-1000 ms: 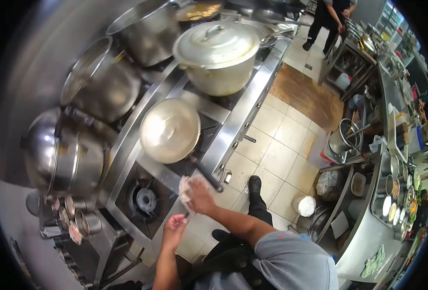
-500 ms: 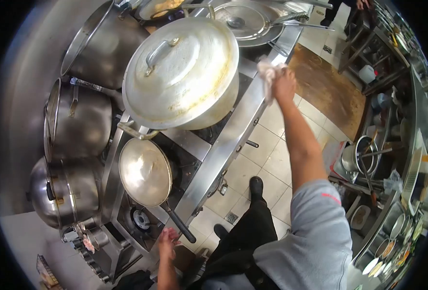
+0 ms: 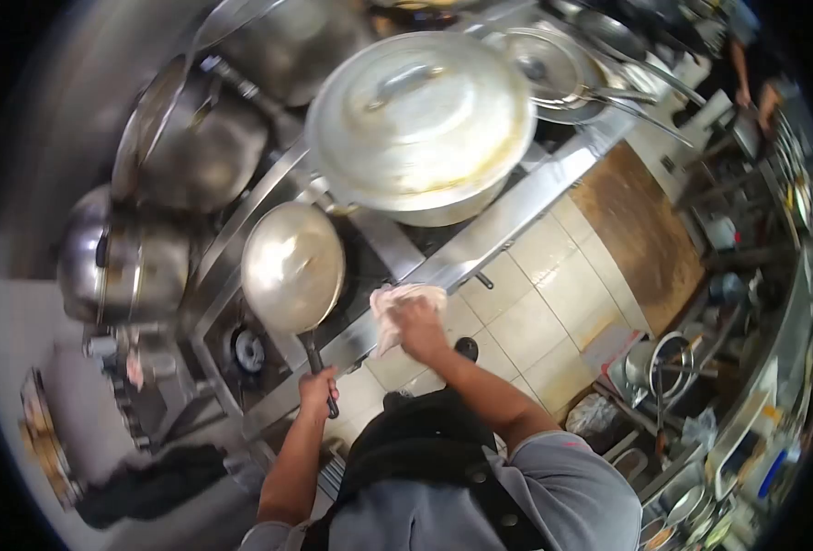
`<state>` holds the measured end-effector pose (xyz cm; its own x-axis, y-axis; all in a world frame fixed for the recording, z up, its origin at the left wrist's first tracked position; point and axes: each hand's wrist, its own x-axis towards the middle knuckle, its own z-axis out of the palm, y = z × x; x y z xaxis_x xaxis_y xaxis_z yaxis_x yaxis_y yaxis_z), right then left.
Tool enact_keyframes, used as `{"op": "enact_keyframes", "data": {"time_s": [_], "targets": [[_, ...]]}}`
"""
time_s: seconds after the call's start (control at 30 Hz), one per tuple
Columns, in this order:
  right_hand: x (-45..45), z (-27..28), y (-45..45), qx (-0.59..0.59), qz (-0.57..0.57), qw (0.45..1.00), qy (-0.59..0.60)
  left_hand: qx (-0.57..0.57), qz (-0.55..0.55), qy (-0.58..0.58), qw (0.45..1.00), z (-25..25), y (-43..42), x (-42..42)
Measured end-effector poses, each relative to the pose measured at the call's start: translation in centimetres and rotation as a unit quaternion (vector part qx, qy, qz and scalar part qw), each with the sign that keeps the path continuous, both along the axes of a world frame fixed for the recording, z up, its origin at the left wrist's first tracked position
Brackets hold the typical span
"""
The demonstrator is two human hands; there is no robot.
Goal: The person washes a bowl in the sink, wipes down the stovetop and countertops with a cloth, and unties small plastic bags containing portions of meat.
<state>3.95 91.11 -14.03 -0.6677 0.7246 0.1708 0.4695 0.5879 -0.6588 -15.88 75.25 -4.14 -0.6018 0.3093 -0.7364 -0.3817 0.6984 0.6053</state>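
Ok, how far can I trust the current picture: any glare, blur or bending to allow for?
Head view, middle: glare whitens patches of the pan and pot lid; head view, top left: the back pots look soft; head view, edges: straight lines bow towards a black rim; head view, low centre: left hand, right hand and cloth are readable.

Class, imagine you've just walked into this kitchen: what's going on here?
A person in a black apron stands at a stove. The left hand grips the black handle of a round pan. The right hand holds a pale cloth by the steel front edge of the stove; whether it touches is hard to tell. A large lidded pot stands on the stove beyond the pan.
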Motion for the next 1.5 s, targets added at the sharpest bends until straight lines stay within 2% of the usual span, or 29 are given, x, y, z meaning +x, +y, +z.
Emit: {"op": "enact_keyframes", "data": {"time_s": [0.07,0.1,0.13,0.17,0.2,0.23,0.3,0.37,0.4,0.43,0.47,0.53,0.57,0.63,0.67,0.7,0.83,0.9,0.97,1.03,1.1,1.13,1.27,1.33,1.37,1.4,1.43,1.47,1.5], "targets": [[1.8,-2.8,3.1,-0.101,-0.050,0.992,0.059,0.005,0.001,0.049,0.999,0.7,-1.5,-1.3],[3.9,-6.0,5.5,0.002,-0.107,0.994,0.031,0.009,-0.017,0.088,0.996,1.0,-2.5,-2.0],[6.6,-3.4,8.7,0.053,-0.160,0.985,-0.033,0.008,-0.013,0.103,0.995,2.1,-3.5,-2.6],[9.2,-4.8,12.3,0.126,-0.201,0.971,-0.035,0.008,-0.008,0.117,0.993,3.5,-4.7,-3.3],[11.1,-3.6,15.1,-0.059,-0.224,0.965,0.123,0.023,-0.001,0.113,0.993,4.7,-6.3,-4.5],[11.4,-1.6,16.1,0.124,-0.267,0.950,-0.101,0.011,0.004,0.123,0.992,6.3,-7.8,-5.4],[9.4,1.2,14.9,0.140,-0.265,0.948,-0.106,0.015,0.019,0.145,0.989,8.1,-11.3,-7.5],[6.1,0.6,10.3,0.178,-0.235,0.948,-0.117,0.023,0.049,0.171,0.984,10.8,-13.8,-8.6],[4.4,-1.1,7.4,0.148,-0.210,0.960,-0.109,0.017,0.064,0.190,0.980,11.7,-15.1,-9.3],[1.8,0.8,4.1,0.049,-0.168,0.975,-0.140,0.016,0.074,0.189,0.979,11.9,-16.7,-10.3],[-0.6,-0.3,0.0,0.085,-0.135,0.980,-0.121,0.012,0.088,0.207,0.974,12.1,-18.5,-11.3],[-5.9,-2.2,-7.1,0.039,-0.028,0.993,-0.106,0.012,0.106,0.223,0.969,12.0,-21.4,-12.9],[-9.0,-3.0,-10.1,-0.033,0.014,0.997,-0.068,-0.007,0.111,0.227,0.968,12.0,-22.8,-13.5],[-15.5,-4.2,-15.5,-0.002,0.127,0.992,-0.026,-0.040,0.115,0.235,0.964,11.9,-25.4,-15.4],[-18.9,-2.6,-16.6,-0.059,0.129,0.989,0.031,-0.043,0.098,0.226,0.968,11.8,-26.6,-16.2],[-21.8,0.0,-16.5,-0.114,0.131,0.981,0.087,-0.033,0.098,0.225,0.969,11.1,-28.0,-17.1],[-27.8,10.6,-14.4,0.001,0.065,0.984,0.163,-0.009,0.151,0.183,0.971,7.3,-33.8,-20.8],[-27.7,9.8,-14.8,0.073,0.120,0.987,0.078,0.000,0.119,0.167,0.979,6.1,-35.7,-22.9],[-26.1,7.2,-17.0,0.074,0.157,0.982,-0.069,-0.005,0.106,0.150,0.983,5.4,-36.6,-23.9],[-23.4,3.9,-19.4,0.001,0.188,0.970,-0.156,-0.014,0.124,0.145,0.982,5.4,-37.2,-24.5],[-23.2,6.8,-21.3,0.026,0.179,0.970,-0.161,0.000,0.118,0.102,0.988,4.5,-38.8,-25.0],[-23.7,7.6,-21.7,-0.029,0.172,0.965,-0.198,-0.016,0.135,0.105,0.985,4.5,-39.0,-24.9],[-26.5,2.1,-20.2,-0.060,0.112,0.972,-0.195,-0.033,0.100,0.080,0.991,4.5,-39.9,-24.4],[-30.3,-3.4,-17.2,0.040,0.110,0.978,-0.171,-0.053,0.117,0.069,0.989,4.3,-40.4,-23.3],[-33.7,-1.1,-14.4,-0.056,0.096,0.985,-0.130,-0.073,0.134,0.063,0.986,4.6,-40.0,-22.9],[-37.3,-2.1,-11.2,0.027,0.104,0.990,-0.088,-0.095,0.137,0.085,0.982,5.3,-39.2,-22.3],[-41.6,-2.9,-7.4,0.143,0.162,0.968,-0.127,-0.102,0.139,0.083,0.982,5.7,-38.9,-22.1],[-45.3,-3.6,-4.0,0.096,0.114,0.988,-0.029,-0.085,0.155,0.076,0.981,6.1,-38.7,-21.4],[-48.9,-1.6,-1.7,0.136,0.044,0.990,-0.016,-0.068,0.171,0.070,0.980,6.3,-38.6,-20.8]]}}
